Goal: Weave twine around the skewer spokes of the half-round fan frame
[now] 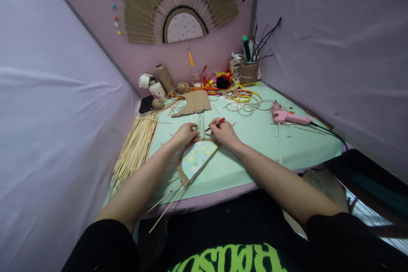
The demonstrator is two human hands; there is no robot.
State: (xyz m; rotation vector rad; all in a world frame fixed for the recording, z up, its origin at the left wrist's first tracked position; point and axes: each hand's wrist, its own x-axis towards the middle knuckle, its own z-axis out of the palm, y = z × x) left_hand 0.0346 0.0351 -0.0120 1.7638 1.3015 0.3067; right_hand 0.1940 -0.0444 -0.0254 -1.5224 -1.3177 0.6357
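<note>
Clock positions are taken from the half-round panel, faced in pale blue flowered paper and edged in brown woven fibre (pixel 197 158), which lies at the near side of the pale green cloth-covered worktop (pixel 261 136). Its straight edge faces 4 o'clock; its curved rim bulges toward 10.

The right hand (pixel 225 132), between 1 and 2 o'clock, grasps a slim dark pen with a red end (pixel 221 120), its point directed at 9, close to a clear, narrow ruler (pixel 200 122). The ruler stands out from the curved rim toward 12. The left hand (pixel 187 133), at 11, has bent fingers at the ruler's left edge; whether it pinches or merely presses cannot be determined.

Loose thin sticks (pixel 165 211) project past the worktop's near edge at 7 o'clock. Recorded elsewhere: a heap of pale wooden sticks (pixel 135 148) at 9; a cut piece of brown cardboard (pixel 196 103) at 12; a pink glue gun (pixel 283 115) at 2; a brown-wrapped container holding dark twigs (pixel 249 73) at 1.
</note>
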